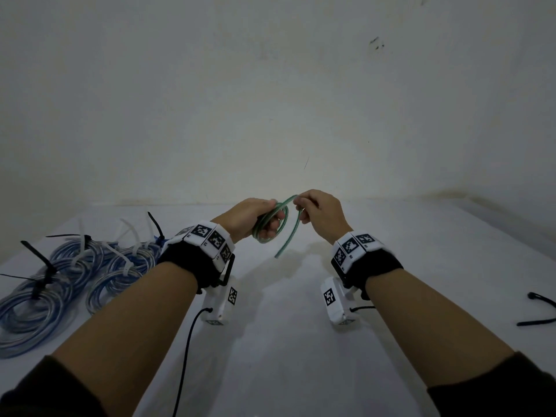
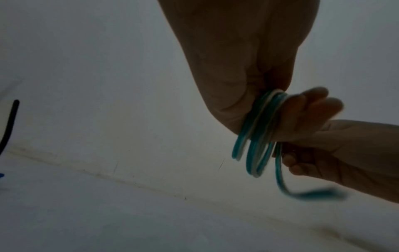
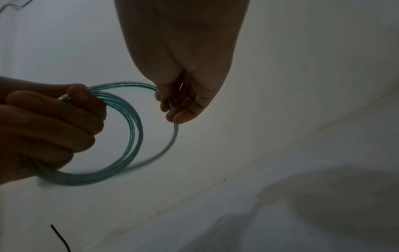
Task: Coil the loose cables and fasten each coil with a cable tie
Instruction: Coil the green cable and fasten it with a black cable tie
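A green translucent cable (image 1: 272, 222) is wound into a small coil held above the white table (image 1: 285, 341). My left hand (image 1: 255, 218) grips the coil, fingers curled through its loops (image 2: 259, 136). My right hand (image 1: 316, 210) pinches the cable's last stretch (image 3: 170, 104) just right of the coil. The free end (image 1: 285, 243) hangs down below the two hands. In the right wrist view the coil (image 3: 134, 129) shows as several round loops between both hands.
Several blue cable coils (image 1: 60, 284) fastened with black and white ties lie at the table's left. Two loose black cable ties (image 1: 538, 308) lie at the right edge. A pale wall (image 1: 270, 100) stands behind the table.
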